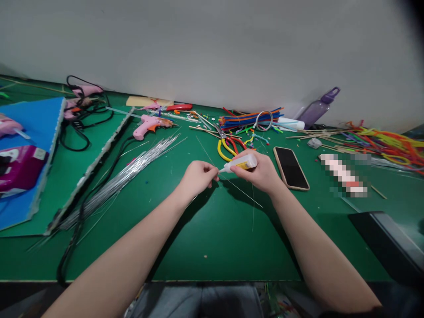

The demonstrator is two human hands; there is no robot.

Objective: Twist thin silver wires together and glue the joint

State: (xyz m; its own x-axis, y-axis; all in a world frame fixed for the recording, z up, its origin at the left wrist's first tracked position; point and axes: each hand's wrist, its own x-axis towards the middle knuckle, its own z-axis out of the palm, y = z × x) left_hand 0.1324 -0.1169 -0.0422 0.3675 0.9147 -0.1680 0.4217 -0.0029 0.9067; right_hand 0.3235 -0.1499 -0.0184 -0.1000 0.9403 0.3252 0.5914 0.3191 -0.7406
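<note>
My right hand (261, 171) is closed around a small white glue bottle (244, 162) with a yellow label, tipped so its nozzle points left. The nozzle meets the fingertips of my left hand (199, 175), which pinches thin metal wires. One wire (243, 192) runs down to the right from the pinch, and another slants up and away behind my fingers. Just beyond the bottle lie yellow-handled scissors or pliers (223, 150), partly hidden by my right hand. Left of my hands rests a bundle of silvery wires (145, 161).
A pink hot glue gun (149, 126) with a black cord lies behind the wires. To the right are a phone (291, 168) and loose pipe cleaners (391, 143). A purple bottle (316, 110) leans by the wall. Blue board (49, 119) fills the left side.
</note>
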